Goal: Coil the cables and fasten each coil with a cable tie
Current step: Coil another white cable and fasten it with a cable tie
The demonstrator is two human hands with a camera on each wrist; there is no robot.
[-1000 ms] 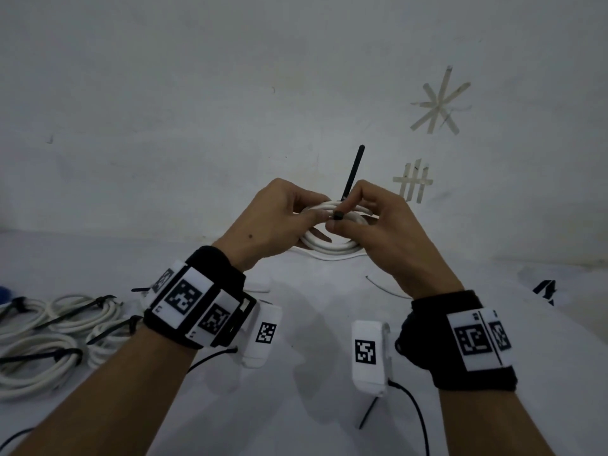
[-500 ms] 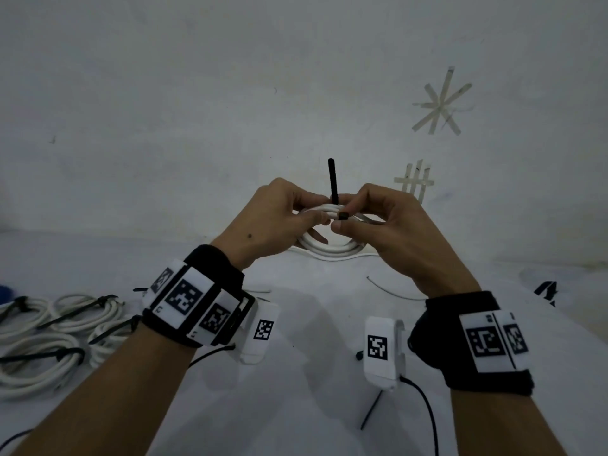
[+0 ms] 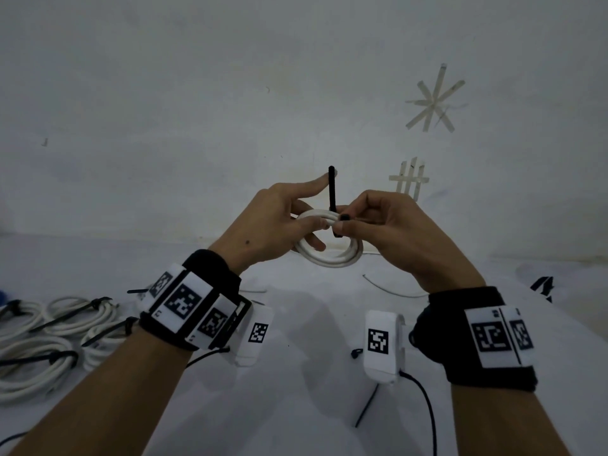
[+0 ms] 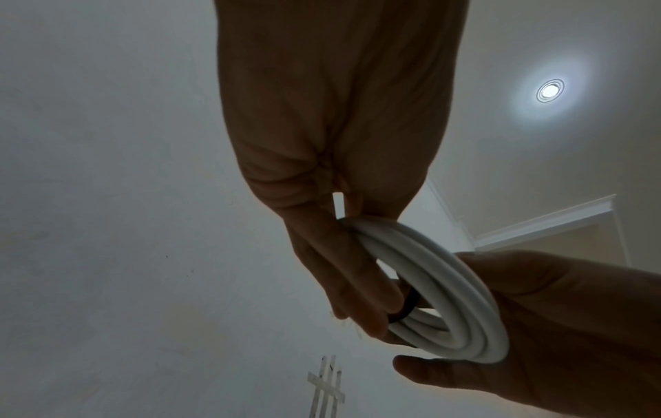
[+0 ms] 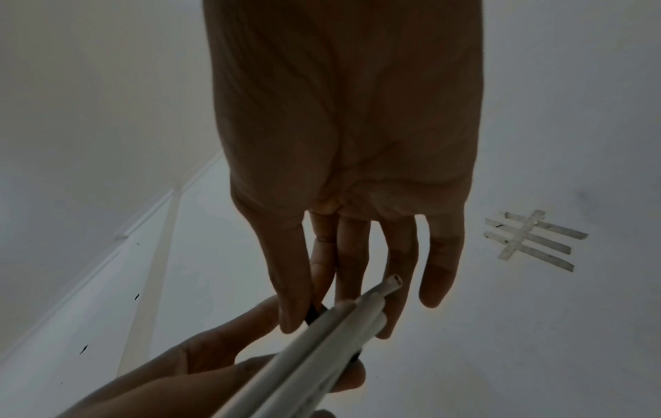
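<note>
On the far left lie tied coils [image 3: 36, 350], already done. Up in the middle, the left hand [image 3: 273, 225] pinches the white coil [image 3: 329, 255], one finger straight. Its black tie [image 3: 332, 192] sticks up, not pulled tight. The right hand [image 3: 391, 232] pinches that tie's head.
</note>
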